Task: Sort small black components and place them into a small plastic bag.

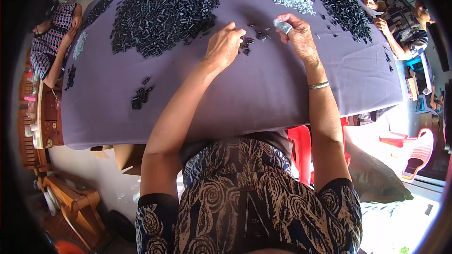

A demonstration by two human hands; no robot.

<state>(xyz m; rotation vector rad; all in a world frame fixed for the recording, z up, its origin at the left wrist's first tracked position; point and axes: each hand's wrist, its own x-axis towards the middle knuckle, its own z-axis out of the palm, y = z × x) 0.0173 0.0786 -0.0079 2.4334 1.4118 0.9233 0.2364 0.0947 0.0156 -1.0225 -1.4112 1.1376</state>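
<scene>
Black parts (165,14) are too small to identify.

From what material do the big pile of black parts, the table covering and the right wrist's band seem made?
Black parts: plastic or coated metal, semi-gloss; small bright highlights leave it open.
Table covering: likely fabric, fairly smooth; soft creases.
Band: probably metal, shiny; silvery glint.

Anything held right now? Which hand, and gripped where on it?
Right hand: a small silvery object, gripped along its palm-side edge. Left hand: fingers curled; can't tell whether it holds anything.
</scene>
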